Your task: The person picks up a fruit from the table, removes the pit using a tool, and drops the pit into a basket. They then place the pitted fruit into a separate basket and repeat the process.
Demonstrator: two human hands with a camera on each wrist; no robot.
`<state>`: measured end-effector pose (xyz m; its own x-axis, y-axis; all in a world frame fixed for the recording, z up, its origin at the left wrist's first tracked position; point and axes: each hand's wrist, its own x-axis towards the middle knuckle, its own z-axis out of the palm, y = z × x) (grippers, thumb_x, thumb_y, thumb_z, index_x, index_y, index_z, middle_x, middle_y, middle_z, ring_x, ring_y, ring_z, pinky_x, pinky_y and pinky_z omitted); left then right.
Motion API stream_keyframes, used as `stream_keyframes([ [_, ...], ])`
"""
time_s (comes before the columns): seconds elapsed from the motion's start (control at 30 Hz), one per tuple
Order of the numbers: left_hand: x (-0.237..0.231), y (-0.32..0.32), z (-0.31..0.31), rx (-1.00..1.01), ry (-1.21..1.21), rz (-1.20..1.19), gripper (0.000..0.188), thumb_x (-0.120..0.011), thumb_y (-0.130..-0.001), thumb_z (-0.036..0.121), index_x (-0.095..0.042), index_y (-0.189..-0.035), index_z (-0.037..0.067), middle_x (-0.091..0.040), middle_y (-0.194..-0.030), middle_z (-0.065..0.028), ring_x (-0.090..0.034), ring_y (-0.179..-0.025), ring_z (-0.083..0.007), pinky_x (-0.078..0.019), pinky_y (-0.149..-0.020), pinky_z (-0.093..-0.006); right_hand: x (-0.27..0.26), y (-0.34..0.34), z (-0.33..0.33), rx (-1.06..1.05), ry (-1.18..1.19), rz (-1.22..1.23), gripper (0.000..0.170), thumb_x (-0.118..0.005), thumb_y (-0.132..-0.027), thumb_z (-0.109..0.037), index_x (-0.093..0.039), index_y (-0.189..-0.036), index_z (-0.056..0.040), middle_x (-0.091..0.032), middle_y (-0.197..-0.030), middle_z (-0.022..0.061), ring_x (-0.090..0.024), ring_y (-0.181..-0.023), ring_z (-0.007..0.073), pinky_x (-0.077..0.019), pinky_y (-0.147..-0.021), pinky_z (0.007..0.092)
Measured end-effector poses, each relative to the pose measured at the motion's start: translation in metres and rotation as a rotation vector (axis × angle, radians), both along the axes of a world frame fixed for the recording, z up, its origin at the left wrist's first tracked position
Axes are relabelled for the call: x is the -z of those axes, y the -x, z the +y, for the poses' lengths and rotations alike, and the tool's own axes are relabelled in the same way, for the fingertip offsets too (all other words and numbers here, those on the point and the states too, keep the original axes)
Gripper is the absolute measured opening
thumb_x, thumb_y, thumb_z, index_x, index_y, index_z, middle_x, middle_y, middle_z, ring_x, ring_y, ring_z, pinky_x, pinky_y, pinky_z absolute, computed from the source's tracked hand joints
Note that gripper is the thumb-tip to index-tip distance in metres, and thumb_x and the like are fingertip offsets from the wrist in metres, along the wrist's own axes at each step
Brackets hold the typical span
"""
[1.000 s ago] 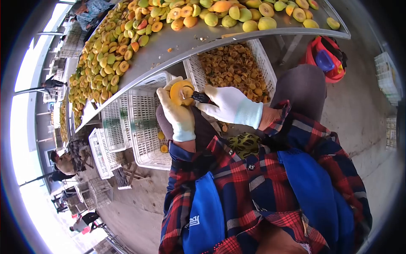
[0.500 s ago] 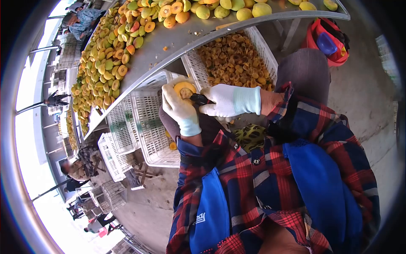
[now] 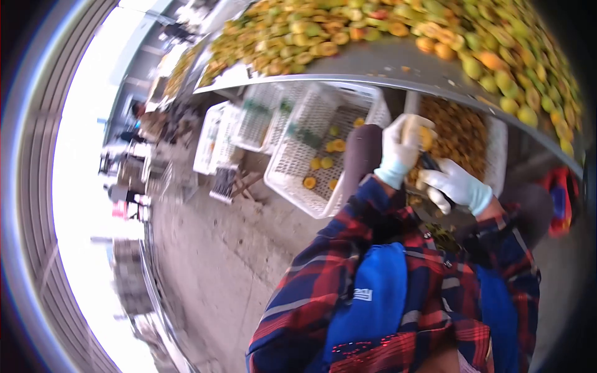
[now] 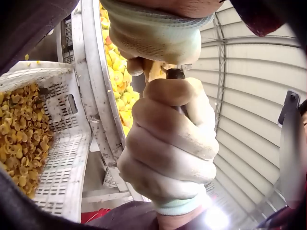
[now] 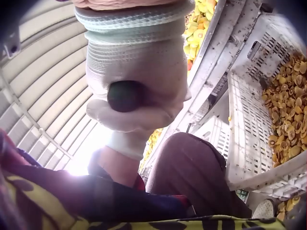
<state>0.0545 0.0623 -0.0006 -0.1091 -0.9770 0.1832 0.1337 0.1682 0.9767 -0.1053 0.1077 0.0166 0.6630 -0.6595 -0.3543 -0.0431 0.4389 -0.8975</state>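
Note:
In the head view, my gloved left hand (image 3: 401, 144) holds a yellow-orange fruit half (image 3: 426, 138) above the thigh. My gloved right hand (image 3: 459, 186), just right of and below it, grips a black-handled tool (image 3: 428, 161) pointing at the fruit. The left wrist view shows the right hand's curled fingers (image 4: 168, 127) around the handle (image 4: 175, 74), close under the left hand (image 4: 156, 36). The fruit is mostly hidden there. From the right wrist view, the dark round handle end (image 5: 125, 96) sticks out of the right fist (image 5: 139, 62).
A metal table (image 3: 398, 59) heaped with cut fruit (image 3: 298, 37) spans the top. Beneath stand a crate of brown-orange pieces (image 3: 460, 133) and a white crate (image 3: 292, 171) with several fruit halves. More crates (image 3: 214, 137) stand left; a red bag (image 3: 559, 199) lies right.
The head view has swung, so hands and crates appear further right. The tool hand has shifted lower relative to the left hand, and the tool now stands slightly apart from the fruit.

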Motion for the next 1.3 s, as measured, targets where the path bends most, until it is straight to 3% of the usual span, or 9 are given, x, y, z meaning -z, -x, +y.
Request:
stream_keyframes([
  [0.27,-0.005,-0.027,0.001,0.393,-0.3,0.356,0.05,-0.042,-0.102,0.042,-0.063,-0.093,-0.003,-0.067,-0.081,-0.0125,-0.066,-0.072,-0.0195,-0.0536,-0.069,-0.0299,-0.003,-0.021,0.008,-0.072,-0.141,-0.142,0.028,-0.056,-0.095,-0.029,-0.058,-0.091,-0.0011,-0.053,-0.054,0.0027,-0.045,-0.038,0.0091,-0.0367,-0.036,0.0255],
  [0.4,0.001,-0.005,-0.005,-0.037,-0.229,0.389,0.058,-0.039,-0.101,0.051,-0.062,-0.095,-0.002,-0.067,-0.08,-0.0148,-0.066,-0.068,-0.0211,-0.0539,-0.064,-0.0298,0.007,-0.034,0.012,0.132,0.069,-0.103,0.022,-0.056,-0.093,-0.023,-0.06,-0.09,-0.0017,-0.057,-0.061,0.0035,-0.049,-0.045,0.009,-0.0419,-0.048,0.0237],
  [0.53,-0.013,-0.007,-0.006,-0.122,-0.226,0.378,0.057,-0.033,-0.1,0.055,-0.061,-0.104,0.005,-0.068,-0.085,-0.0121,-0.063,-0.059,-0.0209,-0.0436,-0.039,-0.0265,0.002,-0.028,0.015,0.126,0.564,0.196,0.019,-0.058,-0.087,-0.019,-0.06,-0.092,-0.0009,-0.062,-0.071,0.0063,-0.059,-0.065,0.0162,-0.049,-0.065,0.0325],
  [0.67,-0.033,-0.029,-0.009,-0.088,-0.235,0.533,0.064,-0.032,-0.098,0.061,-0.06,-0.114,0.005,-0.067,-0.104,-0.0154,-0.059,-0.072,-0.0205,-0.0453,-0.056,-0.0312,0.019,-0.007,0.0,-0.09,0.641,0.894,0.035,-0.055,-0.088,-0.034,-0.061,-0.098,-0.0015,-0.068,-0.083,0.0198,-0.067,-0.083,0.0369,-0.0516,-0.073,0.0455],
  [0.93,-0.048,-0.093,-0.001,-0.06,-0.034,0.25,0.052,-0.035,-0.101,0.046,-0.056,-0.121,0.003,-0.066,-0.104,-0.0175,-0.06,-0.073,-0.023,-0.0467,-0.058,-0.0288,0.009,0.012,-0.001,0.108,0.719,1.032,0.037,-0.054,-0.088,-0.036,-0.061,-0.103,-0.0022,-0.068,-0.091,0.0212,-0.065,-0.09,0.0383,-0.0509,-0.08,0.0478],
  [1.0,-0.059,-0.119,0.004,-0.273,0.0,0.018,0.044,-0.04,-0.101,0.037,-0.057,-0.119,0.002,-0.065,-0.102,-0.015,-0.06,-0.086,-0.0202,-0.049,-0.065,-0.0278,0.009,0.015,-0.005,0.079,0.731,1.031,0.038,-0.056,-0.087,-0.037,-0.061,-0.105,-0.0038,-0.068,-0.092,0.0205,-0.066,-0.089,0.0381,-0.0517,-0.079,0.0471],
  [1.07,-0.054,-0.174,-0.005,-0.437,0.434,-0.747,0.033,-0.042,-0.099,0.028,-0.062,-0.108,0.003,-0.063,-0.091,-0.0094,-0.06,-0.083,-0.0205,-0.0495,-0.071,-0.0314,0.014,0.02,-0.009,0.058,0.782,1.027,0.039,-0.057,-0.087,-0.038,-0.06,-0.101,-0.0019,-0.068,-0.086,0.02,-0.066,-0.083,0.0384,-0.0516,-0.073,0.0473],
  [1.13,-0.058,-0.226,-0.022,-0.395,0.006,-0.8,0.032,-0.045,-0.097,0.026,-0.065,-0.103,0.002,-0.065,-0.092,-0.0082,-0.06,-0.091,-0.0214,-0.0477,-0.083,-0.0337,0.009,0.027,-0.012,0.051,0.829,1.031,0.036,-0.059,-0.086,-0.037,-0.062,-0.097,-0.0027,-0.068,-0.082,0.0186,-0.066,-0.079,0.0375,-0.052,-0.07,0.0472],
  [1.3,-0.065,-0.201,-0.092,-0.295,-0.036,-1.095,0.04,-0.05,-0.095,0.035,-0.065,-0.11,0.001,-0.068,-0.103,-0.016,-0.063,-0.093,-0.0245,-0.0466,-0.087,-0.0343,-0.006,0.04,-0.03,-0.068,0.837,1.058,0.031,-0.06,-0.084,-0.035,-0.064,-0.093,-0.0059,-0.067,-0.077,0.0185,-0.066,-0.073,0.0388,-0.052,-0.068,0.049],
])
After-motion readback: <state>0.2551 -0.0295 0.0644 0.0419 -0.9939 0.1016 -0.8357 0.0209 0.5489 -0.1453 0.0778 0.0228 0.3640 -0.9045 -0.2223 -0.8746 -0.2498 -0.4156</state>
